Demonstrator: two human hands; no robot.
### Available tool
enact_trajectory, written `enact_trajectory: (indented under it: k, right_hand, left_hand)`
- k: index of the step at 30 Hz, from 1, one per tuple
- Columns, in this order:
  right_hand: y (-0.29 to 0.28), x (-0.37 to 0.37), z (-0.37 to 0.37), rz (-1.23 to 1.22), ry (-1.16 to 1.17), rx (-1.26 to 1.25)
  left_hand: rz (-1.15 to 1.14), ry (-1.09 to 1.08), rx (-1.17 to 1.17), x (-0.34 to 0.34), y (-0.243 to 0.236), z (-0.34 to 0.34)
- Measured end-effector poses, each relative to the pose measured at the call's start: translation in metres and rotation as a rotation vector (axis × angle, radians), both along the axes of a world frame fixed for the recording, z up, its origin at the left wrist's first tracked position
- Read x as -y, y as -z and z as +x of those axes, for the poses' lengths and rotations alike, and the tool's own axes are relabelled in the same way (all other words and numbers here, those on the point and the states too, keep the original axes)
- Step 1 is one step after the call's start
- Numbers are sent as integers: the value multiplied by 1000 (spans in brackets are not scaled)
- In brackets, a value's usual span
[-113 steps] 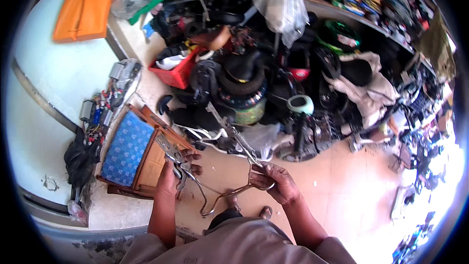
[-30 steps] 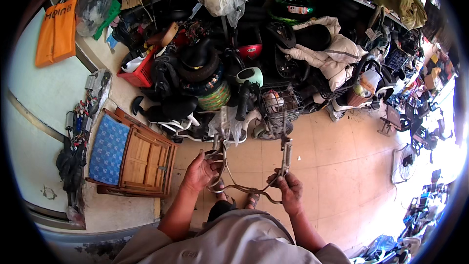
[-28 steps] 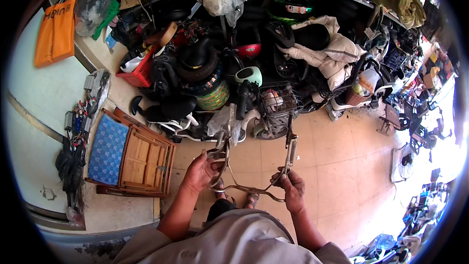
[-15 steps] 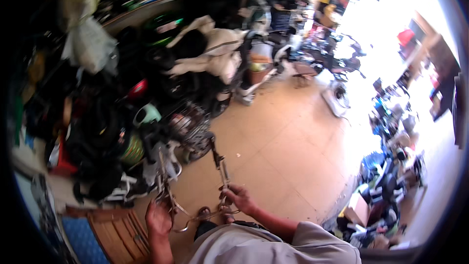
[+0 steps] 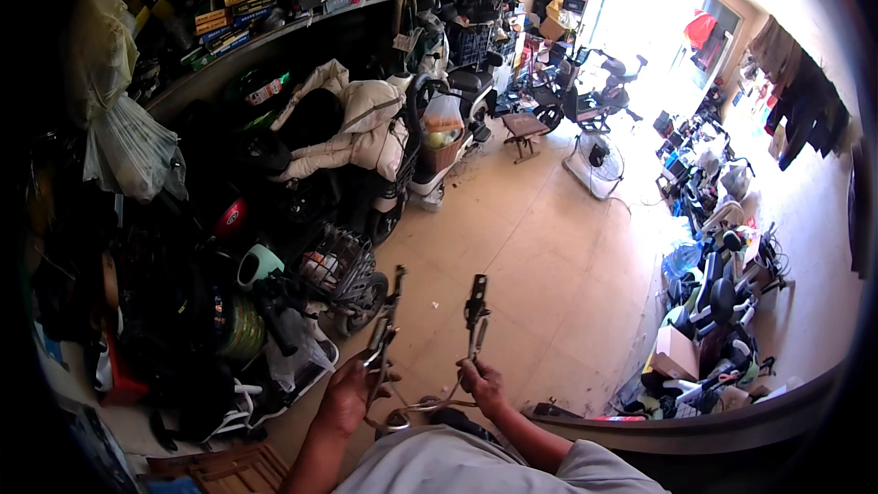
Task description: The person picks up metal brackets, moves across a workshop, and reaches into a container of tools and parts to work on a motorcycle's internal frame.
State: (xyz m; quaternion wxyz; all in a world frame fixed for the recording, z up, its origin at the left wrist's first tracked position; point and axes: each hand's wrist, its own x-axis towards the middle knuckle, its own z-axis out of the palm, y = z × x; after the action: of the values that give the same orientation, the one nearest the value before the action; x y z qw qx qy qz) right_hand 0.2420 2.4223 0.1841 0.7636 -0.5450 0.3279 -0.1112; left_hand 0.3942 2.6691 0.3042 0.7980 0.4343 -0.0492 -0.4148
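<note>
My left hand (image 5: 344, 393) is closed round one side of a bent metal-rod frame (image 5: 479, 337), held low in front of my body. My right hand (image 5: 484, 386) pinches the other side between thumb and fingers. At the far end of the right side is a dark bracket (image 5: 475, 308) with holes. A narrow dark bar (image 5: 399, 285) and shiny metal pieces stick up from the left side. Between my hands, curved rods cross near my waist and seem to join both sides. What the frame belongs to cannot be told.
Parked scooters with a beige cover (image 5: 370, 110) and a wire basket (image 5: 331, 261) crowd the left. Ahead on the tiled floor stand a small stool (image 5: 524, 131) and a fan (image 5: 597, 160). A cardboard box (image 5: 675, 354) sits among piled parts at right.
Both hands have moved to the right with the metal-rod frame, its right side now more upright. The view has turned, and the wooden slatted seat has slid toward the lower edge.
</note>
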Motion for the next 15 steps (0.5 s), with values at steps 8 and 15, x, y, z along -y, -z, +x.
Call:
enact_trajectory:
  k: [8, 15]
  right_hand:
    - [25, 35, -18, -386, 208, -175]
    - [35, 115, 6, -48, 315, -141]
  left_hand:
    - [55, 317, 122, 89, -29, 16]
    - [117, 456, 216, 205, -9, 13]
